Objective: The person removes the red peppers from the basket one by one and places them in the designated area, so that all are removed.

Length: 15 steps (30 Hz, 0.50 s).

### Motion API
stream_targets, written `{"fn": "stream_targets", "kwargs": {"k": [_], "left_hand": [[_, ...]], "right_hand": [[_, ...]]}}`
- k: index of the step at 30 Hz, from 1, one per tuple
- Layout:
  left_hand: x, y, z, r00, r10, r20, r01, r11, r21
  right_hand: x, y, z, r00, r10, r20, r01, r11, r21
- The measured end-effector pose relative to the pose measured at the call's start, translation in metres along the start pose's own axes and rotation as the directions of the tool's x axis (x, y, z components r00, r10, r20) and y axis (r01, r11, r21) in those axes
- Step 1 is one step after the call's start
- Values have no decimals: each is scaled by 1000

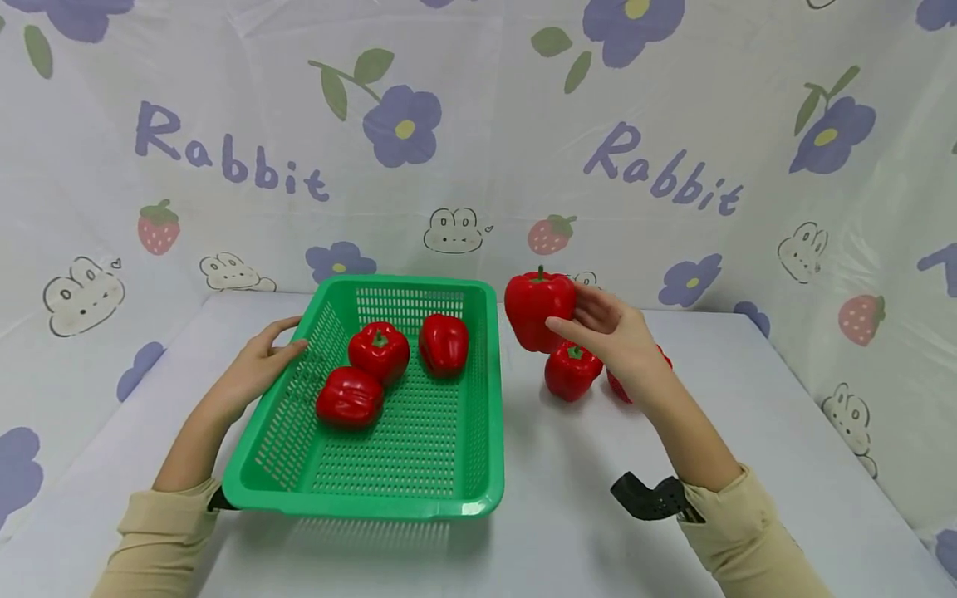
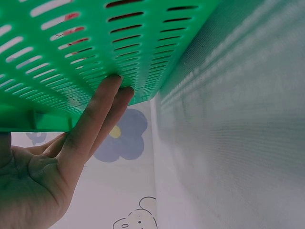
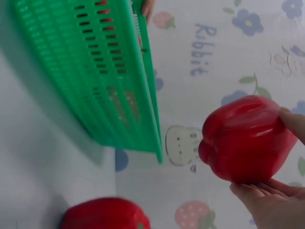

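Observation:
In the head view my right hand [image 1: 616,336] holds a red bell pepper [image 1: 534,309] above the table, just right of the green basket [image 1: 489,448]. The right wrist view shows thumb and fingers on opposite sides of this bell pepper [image 3: 248,138]. At the basket's left side, my left hand [image 1: 257,361] grips the rim. Seen from the left wrist, its fingers [image 2: 93,117] lie against the slotted outer wall, with the thumb at the rim. Inside the basket are three red bell peppers: one upright [image 1: 379,352], one at the right [image 1: 444,345], one in front [image 1: 350,398].
Beneath my right hand, a red bell pepper [image 1: 572,371] stands on the white table [image 1: 553,515]. Another red pepper [image 1: 619,387] is partly hidden behind that hand. A printed curtain [image 1: 478,183] hangs behind the table. A black strap piece [image 1: 649,498] sits at the right wrist.

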State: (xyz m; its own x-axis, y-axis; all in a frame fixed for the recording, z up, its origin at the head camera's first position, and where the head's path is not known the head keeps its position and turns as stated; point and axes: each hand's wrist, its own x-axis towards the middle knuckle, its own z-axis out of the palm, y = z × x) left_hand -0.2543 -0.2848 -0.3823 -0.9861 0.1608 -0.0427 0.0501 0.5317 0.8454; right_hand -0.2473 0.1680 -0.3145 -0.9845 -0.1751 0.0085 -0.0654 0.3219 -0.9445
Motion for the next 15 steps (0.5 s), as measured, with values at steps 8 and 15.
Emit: {"fn": "stream_targets", "kwargs": {"k": [8,15], "left_hand": [[1,-2,0,1000,-7,0,7,1000,2],[1,-3,0,1000,-2,-4,2,1000,5]], "right_hand": [[-2,20,-30,996,31,-89,-29,999,17],[-4,36,-48,984,34,-172,-27,999,41]]}}
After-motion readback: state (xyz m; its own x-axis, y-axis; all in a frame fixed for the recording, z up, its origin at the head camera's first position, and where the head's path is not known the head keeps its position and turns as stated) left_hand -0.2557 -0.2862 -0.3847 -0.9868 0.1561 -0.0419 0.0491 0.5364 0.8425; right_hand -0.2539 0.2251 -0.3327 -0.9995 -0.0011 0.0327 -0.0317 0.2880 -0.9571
